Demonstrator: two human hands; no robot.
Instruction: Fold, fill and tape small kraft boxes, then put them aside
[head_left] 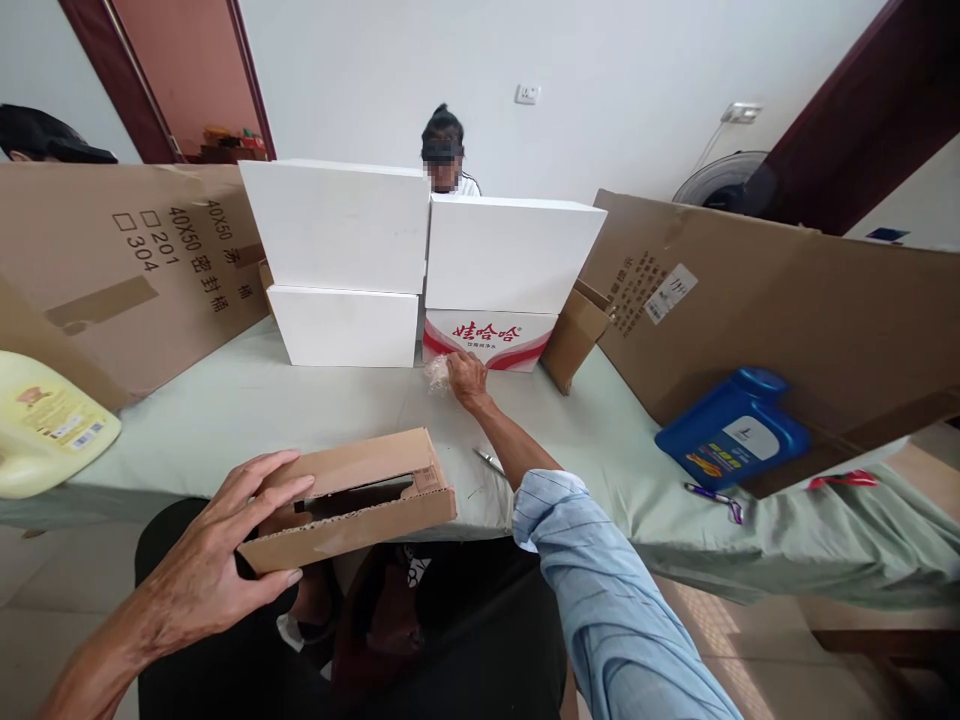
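Note:
My left hand (225,545) grips the left end of a small brown cardboard box (375,535), fingers over its top and thumb along its near side. The box is tilted at the table's front edge, and a long dark opening shows in it. My right hand (468,378) reaches across the table, closed on a crumpled piece of clear plastic wrap (436,374). It is just in front of a white carton with red bands and red lettering (491,340). A slim silver penlike item (489,460) lies beside my right forearm.
Several white boxes (337,225) are stacked at the back, between large cardboard sheets (772,300). A yellow jug (49,425) stands left. On the right are a blue bottle (739,430) and a purple pen (712,495). One person (444,150) sits behind the boxes; another person's cap (52,135) shows left.

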